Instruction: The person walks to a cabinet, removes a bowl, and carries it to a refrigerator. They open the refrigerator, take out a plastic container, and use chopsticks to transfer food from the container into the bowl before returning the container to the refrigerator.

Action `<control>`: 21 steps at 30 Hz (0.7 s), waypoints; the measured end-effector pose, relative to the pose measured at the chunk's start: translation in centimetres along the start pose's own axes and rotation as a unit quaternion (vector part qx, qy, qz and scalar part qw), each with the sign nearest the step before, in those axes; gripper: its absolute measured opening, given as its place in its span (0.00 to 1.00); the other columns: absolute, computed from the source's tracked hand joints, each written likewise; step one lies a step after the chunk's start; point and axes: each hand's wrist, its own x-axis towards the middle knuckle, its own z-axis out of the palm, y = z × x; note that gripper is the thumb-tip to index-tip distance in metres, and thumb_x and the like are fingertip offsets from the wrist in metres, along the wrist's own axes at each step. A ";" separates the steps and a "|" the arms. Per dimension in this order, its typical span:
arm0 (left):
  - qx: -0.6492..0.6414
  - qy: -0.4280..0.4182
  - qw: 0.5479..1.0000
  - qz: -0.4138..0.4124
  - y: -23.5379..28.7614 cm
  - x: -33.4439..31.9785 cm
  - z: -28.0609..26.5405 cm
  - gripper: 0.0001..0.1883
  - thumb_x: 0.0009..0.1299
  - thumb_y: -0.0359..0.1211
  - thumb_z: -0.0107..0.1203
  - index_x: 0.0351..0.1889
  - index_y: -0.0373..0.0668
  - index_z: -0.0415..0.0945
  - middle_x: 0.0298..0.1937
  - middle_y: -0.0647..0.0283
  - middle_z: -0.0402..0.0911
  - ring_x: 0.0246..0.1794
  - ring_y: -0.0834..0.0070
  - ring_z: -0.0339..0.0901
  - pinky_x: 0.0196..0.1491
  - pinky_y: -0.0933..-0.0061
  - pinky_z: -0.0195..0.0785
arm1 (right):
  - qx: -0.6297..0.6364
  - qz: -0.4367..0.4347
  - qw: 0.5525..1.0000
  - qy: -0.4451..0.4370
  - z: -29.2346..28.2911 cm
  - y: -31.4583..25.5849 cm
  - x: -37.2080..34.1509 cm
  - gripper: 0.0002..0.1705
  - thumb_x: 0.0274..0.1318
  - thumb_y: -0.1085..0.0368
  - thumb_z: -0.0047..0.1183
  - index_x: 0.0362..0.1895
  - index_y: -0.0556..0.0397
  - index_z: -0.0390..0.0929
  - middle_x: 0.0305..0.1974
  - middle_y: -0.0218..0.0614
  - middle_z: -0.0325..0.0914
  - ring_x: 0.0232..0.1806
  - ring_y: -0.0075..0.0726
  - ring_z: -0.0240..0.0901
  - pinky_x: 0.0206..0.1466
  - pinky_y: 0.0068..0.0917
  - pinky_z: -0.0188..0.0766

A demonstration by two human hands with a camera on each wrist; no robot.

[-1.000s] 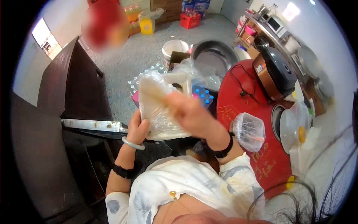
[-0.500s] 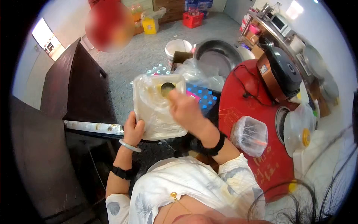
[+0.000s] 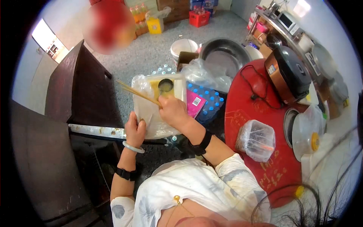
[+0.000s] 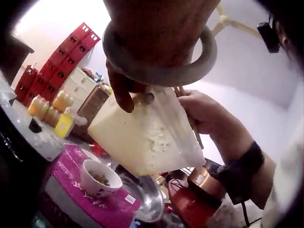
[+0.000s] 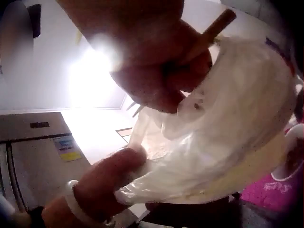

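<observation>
My left hand (image 3: 136, 130) grips the near left edge of a whitish plastic tub (image 3: 184, 92), thumb up, and tips it. A clear plastic bag (image 5: 228, 118) lines and covers part of the tub. My right hand (image 3: 174, 110) holds a pair of wooden chopsticks (image 3: 139, 92) above the tub, their thin ends pointing left. Its fingertips are right at the bag in the right wrist view. Inside, at the far end, a dark round cup-like piece (image 3: 165, 84) lies against yellowish contents (image 3: 154, 84). From below, the tub's underside (image 4: 142, 135) shows, clear of the pink box.
A pink box (image 4: 80, 190) bearing a white bowl (image 4: 97, 179) stands below. Blue-capped bottles (image 3: 206, 100) are beside it. On the right, a red table (image 3: 242, 102) holds a rice cooker (image 3: 289, 73) and a bagged container (image 3: 259, 140). A long blade-like metal strip (image 3: 96, 131) lies left.
The right hand has moved nearer and slightly left, swinging the chopsticks from over the tub to point left. The tub has shifted a little left, uncovering the pink box and more bottles.
</observation>
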 end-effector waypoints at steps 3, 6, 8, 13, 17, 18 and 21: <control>-0.034 0.009 0.999 -0.039 0.1 0.0 0.6 0.06 0.56 0.27 0.45 0.32 0.36 0.66 0.18 0.58 0.67 0.17 0.72 0.63 0.23 0.72 0.59 | 0.099 0.003 0.982 -0.164 0.6 0.5 0.4 0.14 0.46 0.61 0.44 0.35 0.54 0.76 0.32 0.50 0.75 0.36 0.53 0.73 0.42 0.41 0.69; 0.014 0.051 0.998 0.039 -0.6 0.4 0.8 0.07 0.57 0.27 0.45 0.32 0.35 0.66 0.19 0.54 0.68 0.17 0.68 0.65 0.24 0.70 0.60 | 0.171 -0.050 0.926 -0.333 1.5 0.6 0.6 0.18 0.46 0.58 0.45 0.40 0.54 0.73 0.31 0.52 0.74 0.35 0.55 0.71 0.39 0.40 0.67; 0.054 0.038 0.998 0.019 -0.4 0.1 0.5 0.07 0.57 0.27 0.45 0.33 0.35 0.65 0.20 0.52 0.68 0.19 0.67 0.68 0.25 0.69 0.61 | 0.179 -0.047 0.932 -0.311 2.3 0.4 0.0 0.18 0.46 0.57 0.44 0.39 0.55 0.73 0.30 0.53 0.74 0.35 0.55 0.71 0.38 0.40 0.67; 0.027 0.044 0.999 0.017 -0.8 0.2 0.8 0.06 0.57 0.27 0.44 0.32 0.35 0.65 0.20 0.54 0.69 0.20 0.68 0.67 0.27 0.70 0.61 | 0.117 -0.022 0.953 -0.279 1.6 0.1 0.5 0.17 0.47 0.58 0.44 0.36 0.57 0.76 0.30 0.53 0.75 0.35 0.56 0.72 0.39 0.40 0.68; -0.018 0.063 0.997 0.028 -0.2 0.4 0.5 0.05 0.56 0.25 0.43 0.31 0.36 0.64 0.21 0.58 0.69 0.22 0.75 0.65 0.27 0.72 0.61 | 0.257 0.054 0.937 -0.230 2.8 0.9 0.3 0.17 0.46 0.56 0.45 0.33 0.57 0.75 0.25 0.49 0.74 0.30 0.48 0.73 0.34 0.38 0.67; -0.016 0.064 0.997 0.025 0.0 0.3 0.2 0.05 0.56 0.25 0.43 0.31 0.36 0.64 0.21 0.58 0.69 0.22 0.75 0.65 0.27 0.72 0.61 | 0.346 0.082 0.915 -0.189 3.2 0.9 -0.1 0.18 0.46 0.56 0.46 0.32 0.59 0.74 0.23 0.47 0.74 0.27 0.44 0.73 0.32 0.37 0.67; 0.000 0.051 0.999 0.002 0.5 0.4 -0.7 0.05 0.57 0.25 0.43 0.31 0.36 0.64 0.21 0.59 0.67 0.23 0.79 0.64 0.27 0.74 0.60 | 0.466 0.186 0.836 -0.223 2.9 0.7 -0.8 0.16 0.46 0.58 0.46 0.29 0.60 0.74 0.18 0.38 0.71 0.19 0.32 0.68 0.23 0.31 0.63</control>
